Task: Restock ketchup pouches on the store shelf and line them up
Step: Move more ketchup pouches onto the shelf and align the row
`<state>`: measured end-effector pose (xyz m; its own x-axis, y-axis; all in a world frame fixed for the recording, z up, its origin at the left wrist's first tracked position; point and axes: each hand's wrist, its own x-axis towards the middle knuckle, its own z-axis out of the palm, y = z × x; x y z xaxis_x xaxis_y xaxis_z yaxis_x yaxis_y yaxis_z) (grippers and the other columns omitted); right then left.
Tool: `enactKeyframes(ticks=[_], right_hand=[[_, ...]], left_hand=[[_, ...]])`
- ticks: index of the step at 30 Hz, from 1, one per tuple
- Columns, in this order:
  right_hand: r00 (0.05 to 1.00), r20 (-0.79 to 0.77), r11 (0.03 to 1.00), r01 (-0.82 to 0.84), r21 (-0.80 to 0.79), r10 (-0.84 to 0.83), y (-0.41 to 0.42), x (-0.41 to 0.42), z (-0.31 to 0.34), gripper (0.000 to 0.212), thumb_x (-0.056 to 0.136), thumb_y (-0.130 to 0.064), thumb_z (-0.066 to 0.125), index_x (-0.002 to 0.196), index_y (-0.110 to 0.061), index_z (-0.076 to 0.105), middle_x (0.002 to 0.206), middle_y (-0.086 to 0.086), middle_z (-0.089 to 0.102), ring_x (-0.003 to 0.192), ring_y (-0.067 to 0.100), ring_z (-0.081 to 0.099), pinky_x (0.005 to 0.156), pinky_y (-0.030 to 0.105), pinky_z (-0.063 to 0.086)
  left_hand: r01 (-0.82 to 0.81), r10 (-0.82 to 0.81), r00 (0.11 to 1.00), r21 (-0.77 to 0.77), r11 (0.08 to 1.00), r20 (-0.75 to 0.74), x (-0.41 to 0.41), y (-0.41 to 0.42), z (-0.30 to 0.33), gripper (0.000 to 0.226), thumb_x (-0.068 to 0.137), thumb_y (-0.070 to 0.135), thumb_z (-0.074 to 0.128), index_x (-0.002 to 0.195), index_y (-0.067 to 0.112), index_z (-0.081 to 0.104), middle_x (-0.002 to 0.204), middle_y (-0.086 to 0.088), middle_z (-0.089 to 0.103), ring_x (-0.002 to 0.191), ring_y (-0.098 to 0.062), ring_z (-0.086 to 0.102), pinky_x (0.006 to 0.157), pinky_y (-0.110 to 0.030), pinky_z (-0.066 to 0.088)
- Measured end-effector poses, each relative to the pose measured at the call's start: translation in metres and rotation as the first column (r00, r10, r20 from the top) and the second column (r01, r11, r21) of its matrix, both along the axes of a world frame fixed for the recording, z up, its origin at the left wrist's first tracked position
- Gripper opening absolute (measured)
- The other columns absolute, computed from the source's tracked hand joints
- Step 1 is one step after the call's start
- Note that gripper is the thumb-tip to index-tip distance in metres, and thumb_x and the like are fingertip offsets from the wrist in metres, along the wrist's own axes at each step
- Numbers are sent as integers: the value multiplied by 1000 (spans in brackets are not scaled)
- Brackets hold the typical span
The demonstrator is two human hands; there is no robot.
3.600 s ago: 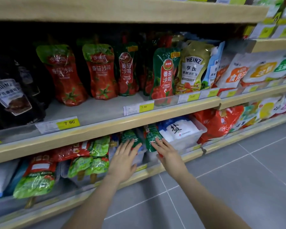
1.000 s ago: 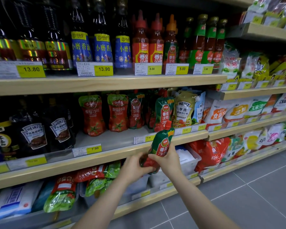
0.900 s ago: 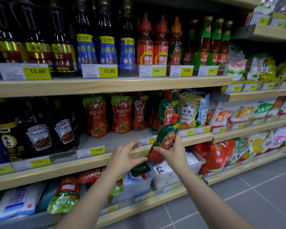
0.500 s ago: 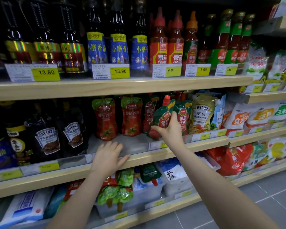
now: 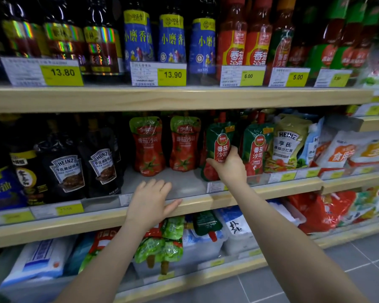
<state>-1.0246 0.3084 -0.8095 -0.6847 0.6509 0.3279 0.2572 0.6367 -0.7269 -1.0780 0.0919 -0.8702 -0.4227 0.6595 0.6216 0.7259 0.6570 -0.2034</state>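
Note:
My right hand (image 5: 231, 166) grips a green-and-red ketchup pouch (image 5: 219, 141) upright on the middle shelf (image 5: 184, 186), its base at the shelf's front. A matching green pouch (image 5: 256, 145) stands just right of it. Two red ketchup pouches (image 5: 148, 145) (image 5: 184, 143) stand to its left, further back. My left hand (image 5: 151, 200) rests open and flat on the shelf's front edge, in front of the bare grey patch. On the bottom shelf, more green pouches (image 5: 206, 224) lie in a clear bin.
Black Heinz pouches (image 5: 101, 165) fill the shelf's left side and a yellow Heinz pouch (image 5: 289, 143) stands at the right. Bottles (image 5: 172, 40) line the upper shelf above price tags. White bags (image 5: 359, 149) lie further right. Grey floor tiles are below.
My right hand has carried the green pouch up from the bottom bin onto the middle shelf and stood it beside the matching one. My left hand moved up to the shelf edge.

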Motion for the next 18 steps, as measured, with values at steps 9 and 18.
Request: enactKeyframes(ticks=[9, 18], right_hand=[[998, -24, 996, 61, 71, -60, -4, -5, -6, 56, 79, -22, 72, 119, -1, 38, 119, 19, 52, 103, 40, 58, 82, 50, 51], [993, -9, 989, 121, 90, -121, -2, -31, -10, 56, 81, -19, 69, 122, 0, 36, 123, 20, 48, 106, 41, 56, 82, 49, 50]], left_hand=[[-9, 9, 1000, 9, 1000, 15, -1, -1, -1, 44, 85, 58, 39, 81, 17, 56, 70, 1, 55, 69, -23, 54, 61, -35, 38], [-26, 26, 1000, 11, 1000, 3, -1, 0, -3, 43, 86, 58, 41, 79, 18, 55, 68, 2, 53, 66, -21, 52, 60, -35, 38]])
